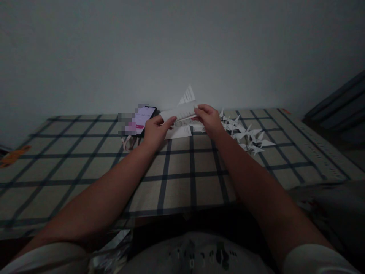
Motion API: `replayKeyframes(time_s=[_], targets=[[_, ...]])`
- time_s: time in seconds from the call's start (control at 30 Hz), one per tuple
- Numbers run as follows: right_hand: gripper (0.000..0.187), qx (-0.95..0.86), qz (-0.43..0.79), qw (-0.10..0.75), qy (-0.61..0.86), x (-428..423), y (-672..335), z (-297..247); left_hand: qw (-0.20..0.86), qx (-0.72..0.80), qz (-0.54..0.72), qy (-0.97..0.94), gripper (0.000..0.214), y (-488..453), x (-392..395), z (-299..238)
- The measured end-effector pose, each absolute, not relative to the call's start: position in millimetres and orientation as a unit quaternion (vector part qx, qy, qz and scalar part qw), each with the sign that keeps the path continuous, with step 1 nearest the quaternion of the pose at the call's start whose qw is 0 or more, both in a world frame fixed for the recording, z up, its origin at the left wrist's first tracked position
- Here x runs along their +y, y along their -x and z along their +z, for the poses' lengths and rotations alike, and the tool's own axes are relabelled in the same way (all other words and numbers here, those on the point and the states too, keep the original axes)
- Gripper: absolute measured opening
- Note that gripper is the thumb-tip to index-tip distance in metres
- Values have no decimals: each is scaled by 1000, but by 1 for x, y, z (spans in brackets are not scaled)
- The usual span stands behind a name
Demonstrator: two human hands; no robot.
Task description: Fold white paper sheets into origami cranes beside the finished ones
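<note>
A strip of white printed paper (184, 112) is stretched between my two hands, above the table. My left hand (157, 131) pinches its left end, thumb on the near side. At the other end, the fingers of my right hand (209, 118) are closed on the paper. Below it, more printed paper (179, 132) lies on the cloth, partly hidden by my hands. A pointed, triangular piece of printed paper (188, 94) sticks up behind. To the right of my right hand lies a heap of several folded paper cranes (248, 135).
A lit phone (142, 118) leans to the left of my left hand, with a pale cord (129, 142) by its base. The checked tablecloth (85, 167) covers the table up to the wall (182, 45). Dark slats (339, 95) stand at the far right.
</note>
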State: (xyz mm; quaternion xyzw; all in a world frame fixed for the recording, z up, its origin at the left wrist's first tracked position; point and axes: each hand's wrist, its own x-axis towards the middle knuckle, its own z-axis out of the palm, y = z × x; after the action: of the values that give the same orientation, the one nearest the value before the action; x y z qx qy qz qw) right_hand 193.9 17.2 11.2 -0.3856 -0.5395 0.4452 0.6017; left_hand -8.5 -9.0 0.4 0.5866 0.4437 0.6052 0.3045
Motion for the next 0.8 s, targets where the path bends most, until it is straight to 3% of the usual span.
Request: replayKeyframes(time_s=[0.17,0.37,0.57,0.8], targets=[[37,-558,449,597,361,17,-195,10,426,420,564,-569,65,5,-3,-6],[55,-574,458,583,348,12,-192,12,502,423,490,-573,53,4,-7,-6],[35,-527,541,544,367,14,-186,8,506,420,514,-551,46,3,-7,-7],[26,-545,542,516,378,14,-185,6,462,431,487,-603,39,4,-9,-12]])
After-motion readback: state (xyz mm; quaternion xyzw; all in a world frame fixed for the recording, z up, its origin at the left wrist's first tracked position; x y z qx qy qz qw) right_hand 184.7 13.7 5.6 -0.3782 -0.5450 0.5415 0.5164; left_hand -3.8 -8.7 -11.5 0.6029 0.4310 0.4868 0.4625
